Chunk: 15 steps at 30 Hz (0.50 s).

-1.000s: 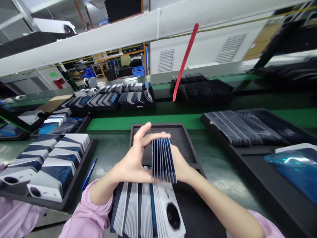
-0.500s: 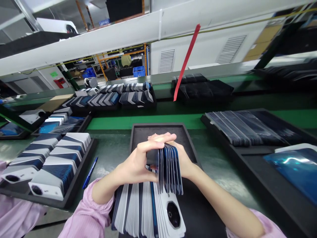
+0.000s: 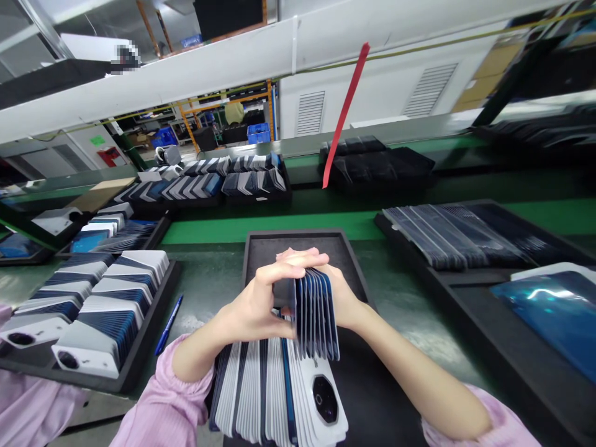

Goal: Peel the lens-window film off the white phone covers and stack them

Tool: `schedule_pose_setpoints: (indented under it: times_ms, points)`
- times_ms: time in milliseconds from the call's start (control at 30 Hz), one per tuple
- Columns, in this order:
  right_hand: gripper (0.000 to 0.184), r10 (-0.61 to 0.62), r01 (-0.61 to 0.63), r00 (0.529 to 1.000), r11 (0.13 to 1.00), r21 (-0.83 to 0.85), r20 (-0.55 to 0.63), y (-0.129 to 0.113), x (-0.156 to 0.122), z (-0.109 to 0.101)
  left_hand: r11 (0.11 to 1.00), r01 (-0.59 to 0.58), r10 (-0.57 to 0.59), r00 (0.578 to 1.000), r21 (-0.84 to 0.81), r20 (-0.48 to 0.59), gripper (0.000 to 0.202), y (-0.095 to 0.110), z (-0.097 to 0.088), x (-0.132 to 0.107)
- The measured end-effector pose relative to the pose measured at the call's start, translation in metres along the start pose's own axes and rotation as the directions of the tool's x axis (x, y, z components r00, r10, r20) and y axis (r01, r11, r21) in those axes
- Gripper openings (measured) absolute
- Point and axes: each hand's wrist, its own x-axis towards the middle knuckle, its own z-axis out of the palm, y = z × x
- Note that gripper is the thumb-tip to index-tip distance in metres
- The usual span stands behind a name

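Note:
Between my two hands is a fanned stack of thin dark blue phone back panels (image 3: 317, 316), held upright with their lower ends slightly apart. My left hand (image 3: 258, 304) grips the near-left side, thumb low and fingers across the top. Behind the stack, my right hand (image 3: 345, 299) closes on its right side, with its fingers partly hidden. Just below stands a row of white and dark phone back panels (image 3: 261, 397) in a black tray (image 3: 372, 397). The row's rightmost white panel (image 3: 336, 419) has a dark eight-sided camera area.
A blue pen (image 3: 168, 326) lies left of my arm. Farther left, a tray (image 3: 156, 310) holds rows of white and blue panels. At right, another black tray (image 3: 447, 298) carries dark wrapped panels (image 3: 451, 239) and a blue film-covered piece (image 3: 554, 316). A red strip (image 3: 345, 118) hangs ahead.
The panels in my hands now sit a little more evenly spaced. Both hands keep nearly the same grip, and the whole view has shifted slightly.

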Motion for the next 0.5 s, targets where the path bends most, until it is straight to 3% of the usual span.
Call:
schedule_pose_setpoints:
  times_ms: [200, 500]
  points:
    - [0.067, 0.032, -0.033, 0.999, 0.997, 0.072, 0.015, -0.0048, 0.0044, -0.0023, 1.000, -0.015, 0.015, 1.000, 0.024, 0.015, 0.092, 0.0001, 0.0008, 0.0001]
    - [0.079, 0.100, -0.102, 0.994, 0.994, 0.050, 0.045, 0.0023, -0.0045, -0.0029, 0.999, 0.017, -0.018, 1.000, 0.038, 0.016, 0.096, 0.0062, -0.0005, 0.0058]
